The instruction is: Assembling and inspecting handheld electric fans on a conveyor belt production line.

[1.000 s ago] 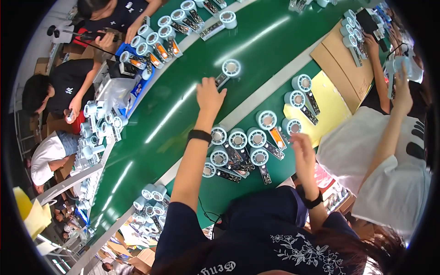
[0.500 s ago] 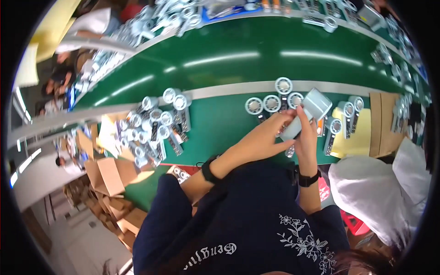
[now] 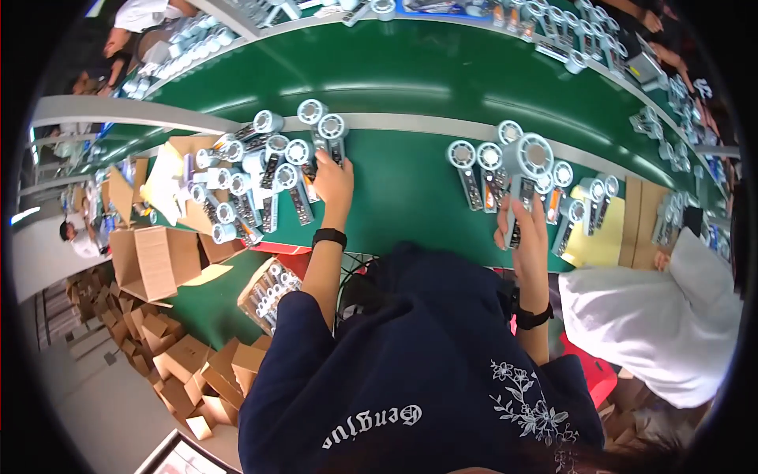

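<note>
In my right hand (image 3: 527, 233) is a pale grey handheld device (image 3: 533, 156) with a round, ringed head. Its handle is uncovered and shows small parts inside, and my fingers are wrapped round it. The device is raised over several like it, among them one device (image 3: 462, 154) lying on the green table (image 3: 395, 193). My left hand (image 3: 333, 188) reaches to the far edge of the left-hand group. There its fingers close on the handle of another round-headed device (image 3: 332, 126); the fingertips are partly hidden.
A yellow sheet (image 3: 606, 229) and cardboard (image 3: 641, 213) lie at the right, beside a person in white (image 3: 655, 316). Open cardboard boxes (image 3: 154, 265) stand at the left. Beyond a pale rail (image 3: 395, 121) runs a green belt (image 3: 410, 71), with more devices along its far side.
My hands were together at the right around one device. The left has moved away to the left-hand group; the right keeps the device, now turned with its ringed head up.
</note>
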`<control>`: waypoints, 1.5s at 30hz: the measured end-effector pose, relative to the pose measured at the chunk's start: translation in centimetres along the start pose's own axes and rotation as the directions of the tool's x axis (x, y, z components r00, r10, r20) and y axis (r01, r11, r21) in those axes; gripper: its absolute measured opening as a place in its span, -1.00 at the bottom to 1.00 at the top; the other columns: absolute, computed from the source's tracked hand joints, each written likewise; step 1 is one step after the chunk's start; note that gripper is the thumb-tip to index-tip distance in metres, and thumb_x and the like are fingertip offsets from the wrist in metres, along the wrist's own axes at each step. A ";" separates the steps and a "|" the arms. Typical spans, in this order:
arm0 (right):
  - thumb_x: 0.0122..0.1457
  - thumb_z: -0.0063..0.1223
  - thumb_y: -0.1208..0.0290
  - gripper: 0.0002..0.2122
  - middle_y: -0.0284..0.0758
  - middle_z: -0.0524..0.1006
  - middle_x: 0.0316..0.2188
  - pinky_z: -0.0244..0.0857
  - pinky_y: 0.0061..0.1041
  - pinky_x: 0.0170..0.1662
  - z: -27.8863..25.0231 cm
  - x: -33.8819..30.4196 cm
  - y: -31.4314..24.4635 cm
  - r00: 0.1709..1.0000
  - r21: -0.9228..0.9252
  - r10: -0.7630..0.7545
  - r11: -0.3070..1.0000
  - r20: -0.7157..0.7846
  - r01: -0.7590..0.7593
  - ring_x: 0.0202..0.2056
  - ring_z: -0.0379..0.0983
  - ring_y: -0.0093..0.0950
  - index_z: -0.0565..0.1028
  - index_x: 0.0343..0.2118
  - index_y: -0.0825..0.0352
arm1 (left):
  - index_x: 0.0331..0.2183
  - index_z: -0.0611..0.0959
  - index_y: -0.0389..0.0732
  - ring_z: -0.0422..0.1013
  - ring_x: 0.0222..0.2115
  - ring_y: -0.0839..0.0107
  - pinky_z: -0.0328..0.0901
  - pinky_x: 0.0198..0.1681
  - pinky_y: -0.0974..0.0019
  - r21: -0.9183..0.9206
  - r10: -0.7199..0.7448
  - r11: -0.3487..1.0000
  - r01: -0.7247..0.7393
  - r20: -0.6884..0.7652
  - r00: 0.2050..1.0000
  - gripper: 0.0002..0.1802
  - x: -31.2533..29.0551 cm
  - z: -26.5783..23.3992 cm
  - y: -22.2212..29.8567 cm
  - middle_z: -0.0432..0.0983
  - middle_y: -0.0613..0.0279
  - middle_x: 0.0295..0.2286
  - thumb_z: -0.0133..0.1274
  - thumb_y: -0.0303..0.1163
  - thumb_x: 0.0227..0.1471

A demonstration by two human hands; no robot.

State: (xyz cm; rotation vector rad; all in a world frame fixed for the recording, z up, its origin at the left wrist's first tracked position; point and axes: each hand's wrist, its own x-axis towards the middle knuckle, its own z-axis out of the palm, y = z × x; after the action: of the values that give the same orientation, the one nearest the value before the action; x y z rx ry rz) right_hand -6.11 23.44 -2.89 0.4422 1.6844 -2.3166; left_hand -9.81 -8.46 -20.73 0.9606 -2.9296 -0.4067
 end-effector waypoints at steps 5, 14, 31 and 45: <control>0.21 -0.24 0.33 -0.70 -0.33 0.35 -0.37 0.15 -0.65 -0.64 2.1 -0.8 -0.6 0.995 0.091 -0.033 0.996 0.090 0.025 -0.54 0.25 -0.63 0.25 -0.07 0.40 | -0.26 0.29 -0.31 0.46 -0.49 0.12 0.35 -0.45 0.16 -0.264 -0.234 0.939 0.221 -0.018 0.972 -0.51 0.2 2.8 1.0 0.48 0.00 -0.45 0.08 -0.17 -0.09; 0.20 -0.28 0.28 -0.61 -0.29 0.31 -0.32 0.18 -0.64 -0.66 3.9 -1.6 -0.6 0.980 0.189 -0.082 0.981 0.181 0.047 -0.53 0.26 -0.62 0.16 0.03 0.43 | -0.26 0.34 -0.26 0.25 -0.60 0.56 0.20 -0.56 0.44 -0.874 0.216 0.185 0.449 0.482 0.849 -0.69 -2.1 -0.6 1.2 0.37 0.25 -0.47 -0.02 -0.25 0.04; 0.22 -0.33 0.49 -0.61 -0.23 0.26 -0.25 0.38 -0.51 -0.56 6.2 -3.5 -0.7 0.932 0.249 -0.065 0.968 0.356 -0.028 -0.48 0.27 -0.54 0.01 0.09 0.41 | 0.01 0.17 -0.32 0.23 -0.65 0.55 0.19 -0.73 0.50 -0.855 0.688 -0.016 0.519 0.367 0.626 -0.47 -11.2 -17.6 6.8 0.27 0.14 -0.41 -0.24 -0.12 0.16; 0.22 -0.29 0.36 -0.52 -0.17 0.25 -0.28 0.37 -0.53 -0.65 7.2 -5.5 -0.3 0.929 0.212 -0.187 0.970 0.318 0.123 -0.56 0.28 -0.52 -0.06 0.14 0.44 | 0.09 0.09 -0.37 0.24 -0.72 0.52 0.21 -0.79 0.47 -0.892 0.644 -0.068 0.446 0.303 0.703 -0.35 -13.8 -18.9 8.9 0.28 0.08 -0.33 -0.22 -0.13 0.11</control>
State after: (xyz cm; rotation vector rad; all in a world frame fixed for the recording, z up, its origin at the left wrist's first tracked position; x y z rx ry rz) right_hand -1.83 16.80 1.51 -0.0619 1.3877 -2.5013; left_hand -1.69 2.02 0.46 0.1150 -1.6059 -2.9499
